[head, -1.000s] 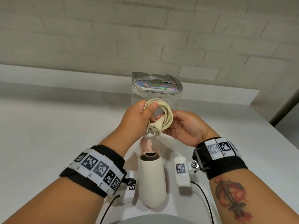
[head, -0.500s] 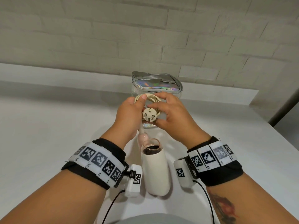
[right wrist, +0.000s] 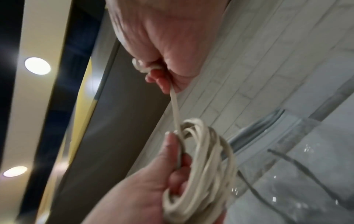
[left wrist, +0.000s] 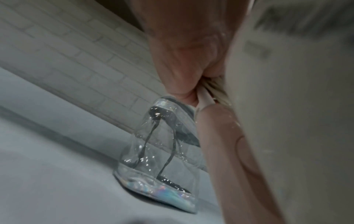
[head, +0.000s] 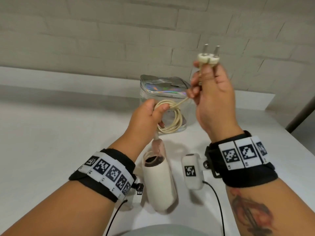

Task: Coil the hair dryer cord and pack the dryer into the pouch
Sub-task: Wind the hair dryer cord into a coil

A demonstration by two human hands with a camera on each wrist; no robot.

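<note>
My left hand (head: 150, 113) grips a coil of cream cord (head: 172, 116) above the white table. The cream hair dryer (head: 160, 181) hangs below that hand by its cord, its pink handle (head: 158, 145) uppermost. My right hand (head: 209, 92) is raised to the right and pinches the cord just under the two-pin plug (head: 208, 57), pins upward. A short taut strand runs from the coil (right wrist: 203, 166) up to the right hand's fingers (right wrist: 162, 81). The clear pouch (head: 163, 92) with an iridescent zipped top stands behind the hands and shows as the pouch (left wrist: 161, 151) in the left wrist view.
The white table (head: 59, 133) ends at a low ledge under a white brick wall (head: 119, 40). Its right edge (head: 293, 145) falls off near a dark gap. Thin black cables (head: 216, 201) run from the wrist cameras toward me.
My right hand has lifted the plug up and to the right, away from the coil, drawing a strand taut. The left hand keeps hold of the coil and has dropped slightly.
</note>
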